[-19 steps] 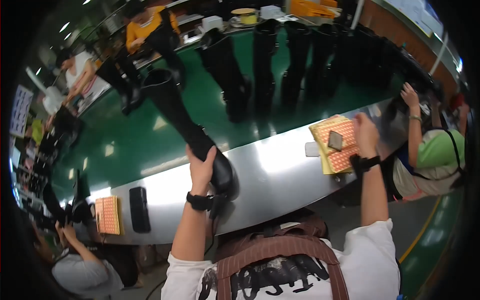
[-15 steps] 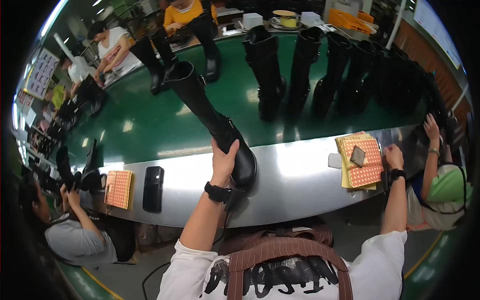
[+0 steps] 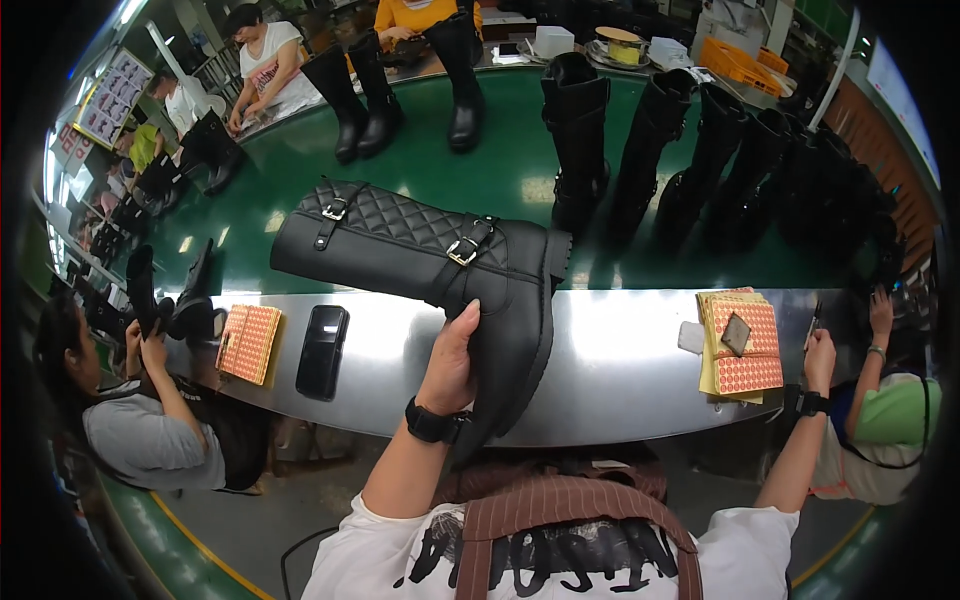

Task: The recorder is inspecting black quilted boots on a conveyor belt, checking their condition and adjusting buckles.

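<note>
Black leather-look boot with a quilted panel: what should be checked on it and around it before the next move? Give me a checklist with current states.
1. Left hand has hold of the black leather-look boot near the ankle: ok.
2. Boot's quilted panel and silver metal buckle face the camera: ok.
3. Right hand holds the slim dark pen-like tool, apart from the boot: ok.
4. Tool's tip ready for use: cannot tell, too small.
5. Top of the red-patterned, yellow-edged sheet stack uncovered: not ok, a small grey square piece lies on it.
6. Boot's toe touching the shiny steel worktop: cannot tell.
</note>
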{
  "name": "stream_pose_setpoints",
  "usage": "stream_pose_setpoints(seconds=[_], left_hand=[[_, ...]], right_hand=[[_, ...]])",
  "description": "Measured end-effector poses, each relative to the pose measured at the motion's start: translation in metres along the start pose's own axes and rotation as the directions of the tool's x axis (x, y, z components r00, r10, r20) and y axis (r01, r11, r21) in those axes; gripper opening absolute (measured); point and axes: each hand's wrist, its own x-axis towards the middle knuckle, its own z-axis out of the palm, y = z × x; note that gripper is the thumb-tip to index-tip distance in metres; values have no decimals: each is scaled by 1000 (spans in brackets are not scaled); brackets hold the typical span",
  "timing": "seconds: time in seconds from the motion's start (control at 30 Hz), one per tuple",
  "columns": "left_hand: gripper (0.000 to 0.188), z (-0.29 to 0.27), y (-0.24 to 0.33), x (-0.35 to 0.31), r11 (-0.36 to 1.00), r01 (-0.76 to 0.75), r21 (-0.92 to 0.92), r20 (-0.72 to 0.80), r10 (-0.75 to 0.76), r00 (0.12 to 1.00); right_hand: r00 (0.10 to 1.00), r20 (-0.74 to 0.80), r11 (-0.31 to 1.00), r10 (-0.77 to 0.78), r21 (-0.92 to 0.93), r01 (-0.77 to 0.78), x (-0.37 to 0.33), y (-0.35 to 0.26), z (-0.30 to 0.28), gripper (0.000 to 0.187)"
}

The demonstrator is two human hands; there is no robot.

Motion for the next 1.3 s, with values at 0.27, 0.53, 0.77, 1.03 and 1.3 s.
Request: stream_pose_setpoints(seconds=[0.27, 0.53, 0.77, 1.03, 1.3], left_hand=[[43, 31, -2, -35, 997, -43, 59, 48, 41, 998], [45, 41, -6, -48, 988, -14, 157, 99, -2, 995], [47, 41, -7, -53, 993, -6, 115, 73, -2, 997], [49, 39, -11, -50, 985, 31, 168, 74, -44, 996], [49, 39, -12, -48, 989, -8, 145, 65, -2, 998]], right_hand=[[859, -177, 488, -481, 759, 430, -139, -224, -118, 22], [698, 193, 407, -690, 901, 153, -200, -318, -87, 23], [731, 125, 461, -671, 842, 279, -203, -332, -79, 27], [702, -51, 390, -711, 801, 454, -201, -339, -79, 25], [922, -174, 511, -347, 789, 342, -175, -306, -59, 18]])
